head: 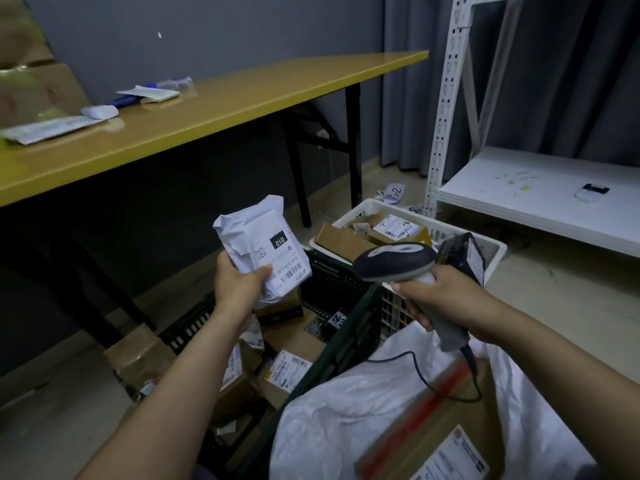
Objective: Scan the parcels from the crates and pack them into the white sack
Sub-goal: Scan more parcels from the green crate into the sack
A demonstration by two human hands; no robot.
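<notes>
My left hand (pixel 239 289) grips a white poly-bag parcel (pixel 258 237) by its lower edge, label and barcode facing up, above the dark green crate (pixel 341 341). My right hand (pixel 446 299) holds a corded grey barcode scanner (pixel 394 259) by its handle, head aimed left toward the parcel's label. The green crate holds several cardboard parcels (pixel 291 370). Behind it a white crate (pixel 491 251) holds more brown boxes. The white sack (pixel 332 420) lies open at the lower right with a taped cardboard box (pixel 436 424) inside.
A yellow table (pixel 214 109) with papers and a mouse stands to the left, its black legs beside the crates. A white metal shelf rack (pixel 540 188) stands at the right. Cardboard boxes (pixel 138 358) lie on the floor left of the green crate.
</notes>
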